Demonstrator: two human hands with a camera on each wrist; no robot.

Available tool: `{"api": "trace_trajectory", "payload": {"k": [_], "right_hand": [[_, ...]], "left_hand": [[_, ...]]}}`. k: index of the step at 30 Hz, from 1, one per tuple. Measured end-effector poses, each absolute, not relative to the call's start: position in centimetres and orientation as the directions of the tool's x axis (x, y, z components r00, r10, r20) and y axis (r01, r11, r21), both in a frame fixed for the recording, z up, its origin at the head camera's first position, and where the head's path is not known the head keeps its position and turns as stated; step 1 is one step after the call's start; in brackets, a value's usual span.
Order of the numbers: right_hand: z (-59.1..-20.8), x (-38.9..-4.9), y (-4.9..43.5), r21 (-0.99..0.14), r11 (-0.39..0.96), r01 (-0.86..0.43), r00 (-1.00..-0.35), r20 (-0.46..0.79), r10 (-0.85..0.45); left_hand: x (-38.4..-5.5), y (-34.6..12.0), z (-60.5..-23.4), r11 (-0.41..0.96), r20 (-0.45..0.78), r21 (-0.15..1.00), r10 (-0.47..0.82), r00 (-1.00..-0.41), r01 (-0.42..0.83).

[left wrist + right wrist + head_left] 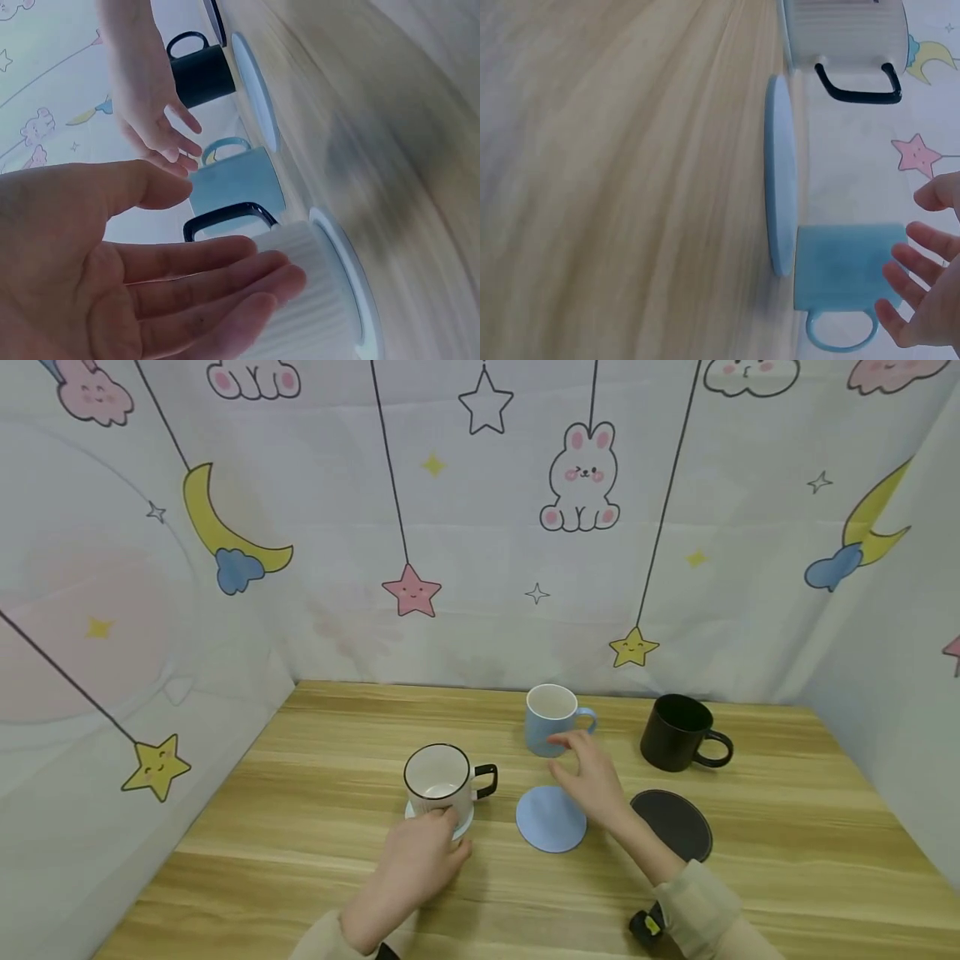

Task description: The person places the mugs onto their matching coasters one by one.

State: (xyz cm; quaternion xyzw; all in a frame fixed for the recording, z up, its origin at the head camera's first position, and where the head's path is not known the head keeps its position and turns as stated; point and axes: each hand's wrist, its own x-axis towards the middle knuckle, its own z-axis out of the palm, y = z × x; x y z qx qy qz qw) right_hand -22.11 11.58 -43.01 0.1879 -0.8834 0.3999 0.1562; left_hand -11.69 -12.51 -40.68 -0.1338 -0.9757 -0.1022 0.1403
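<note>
A white mug (438, 778) with a black rim and handle stands upright on a pale coaster (467, 827). Close to its front side is my left hand (422, 858); in the left wrist view its fingers (202, 292) are extended and overlap the mug, and I cannot tell if they touch it. My right hand (592, 783) reaches toward a light blue mug (542, 733), fingers spread and holding nothing. In the right wrist view that blue mug (847, 266) is partly behind the fingertips. A round blue coaster (551, 818) lies in front of the blue mug.
A black mug (671, 735) stands at the back right, handle to the right. In front of it lies a black coaster (678, 827), partly covered by my right forearm. A patterned cloth (487, 527) hangs behind the wooden table (337, 735).
</note>
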Motion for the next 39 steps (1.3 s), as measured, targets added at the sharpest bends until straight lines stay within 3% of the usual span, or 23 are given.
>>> {"api": "trace_trajectory", "payload": {"k": [14,29,39], "right_hand": [[-43.1,-24.2,14.2,-0.656,0.67,-0.347,-0.924,0.362,-0.125],[-43.5,-27.9,14.8,-0.73,0.613,-0.303,-0.945,0.315,-0.092],[-43.8,-29.7,14.4,-0.82,0.545,-0.178,-0.979,0.204,-0.012]], "left_hand": [[-12.9,-9.8,-40.8,0.882,0.282,0.223,0.35,-0.893,0.416],[-14.6,-7.8,-41.7,0.875,0.198,0.255,0.369,-0.908,0.412],[-15.0,-6.9,-42.6,0.879,0.116,0.297,0.355,-0.928,0.373]]}}
